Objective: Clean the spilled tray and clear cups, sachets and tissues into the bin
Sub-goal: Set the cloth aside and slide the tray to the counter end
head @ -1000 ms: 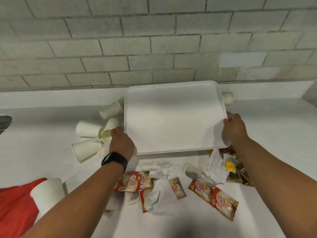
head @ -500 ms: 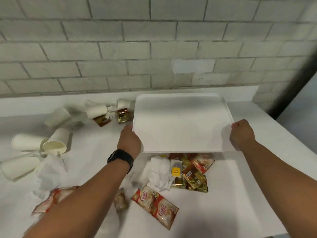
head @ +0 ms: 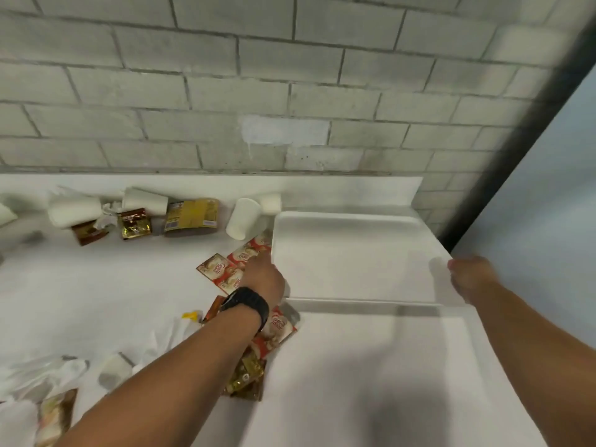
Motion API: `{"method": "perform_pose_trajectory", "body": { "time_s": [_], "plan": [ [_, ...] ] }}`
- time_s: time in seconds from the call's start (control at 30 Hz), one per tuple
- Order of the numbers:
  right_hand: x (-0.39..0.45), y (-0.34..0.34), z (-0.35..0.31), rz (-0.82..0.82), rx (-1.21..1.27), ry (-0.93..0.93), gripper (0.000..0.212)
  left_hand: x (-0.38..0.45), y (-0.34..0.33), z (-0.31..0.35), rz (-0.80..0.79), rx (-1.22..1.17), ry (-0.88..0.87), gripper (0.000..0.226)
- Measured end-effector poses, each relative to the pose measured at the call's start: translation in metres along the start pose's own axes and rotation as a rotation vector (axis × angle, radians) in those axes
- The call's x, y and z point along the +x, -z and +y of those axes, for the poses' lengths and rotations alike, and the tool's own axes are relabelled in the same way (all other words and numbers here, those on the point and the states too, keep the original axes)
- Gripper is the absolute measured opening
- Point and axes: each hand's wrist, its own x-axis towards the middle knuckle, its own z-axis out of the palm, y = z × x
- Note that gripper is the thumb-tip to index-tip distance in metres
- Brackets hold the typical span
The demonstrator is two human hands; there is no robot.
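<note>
The tray [head: 354,256] is held at center right of the frame, its long axis left-right, gripped by the left hand [head: 264,279] and right hand [head: 469,275] at opposite edges.

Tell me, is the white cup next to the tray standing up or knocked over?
Knocked over. The white cup lies on its side on the counter, just left of the tray.

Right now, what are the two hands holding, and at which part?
Both hold the white tray: the left hand at its left edge near the front corner, the right hand at its right edge.
</note>
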Motion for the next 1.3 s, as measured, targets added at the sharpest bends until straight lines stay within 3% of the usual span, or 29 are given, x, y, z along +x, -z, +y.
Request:
{"method": "perform_pose_trajectory", "body": {
  "time_s": [0.17, 0.23, 0.33, 0.43, 0.53, 0.6, 0.67, 0.73, 0.87, 1.3],
  "plan": [
    [0.042, 0.014, 0.016, -0.034, -0.167, 0.019, 0.028, 0.003, -0.034, 0.031, -0.068, -0.006, 0.019, 0.033],
    [0.048, 0.015, 0.014, -0.014, -0.084, -0.002, 0.033, 0.007, -0.042, 0.04, -0.093, -0.003, 0.034, 0.035],
    [0.057, 0.009, 0.012, -0.144, 0.138, 0.045, 0.037, 0.012, -0.053, 0.047, -0.117, 0.038, 0.035, 0.037],
    [0.06, 0.003, 0.013, -0.323, 0.276, 0.058, 0.055, 0.017, -0.063, 0.048, -0.147, 0.116, 0.055, 0.038],
    [0.065, -0.002, 0.014, -0.463, -0.024, 0.258, 0.073, 0.016, -0.067, 0.046, -0.161, 0.323, 0.005, 0.044],
    [0.07, -0.007, 0.017, -0.574, -0.466, 0.453, 0.086, 0.013, -0.072, 0.046, -0.2, 0.351, -0.058, 0.066],
    [0.071, -0.018, 0.019, -0.683, -0.714, 0.563, 0.088, 0.011, -0.078, 0.048, -0.279, 0.412, -0.133, 0.093],
    [0.071, -0.029, 0.019, -0.723, -0.73, 0.591, 0.084, 0.013, -0.085, 0.051, -0.319, 0.503, -0.2, 0.099],
    [0.077, -0.034, 0.013, -0.712, -0.688, 0.609, 0.077, 0.02, -0.092, 0.052, -0.324, 0.507, -0.218, 0.086],
    [0.097, -0.048, -0.005, -0.731, -0.712, 0.638, 0.073, 0.042, -0.085, 0.07, -0.355, 0.465, -0.102, 0.077]
  ]
}}
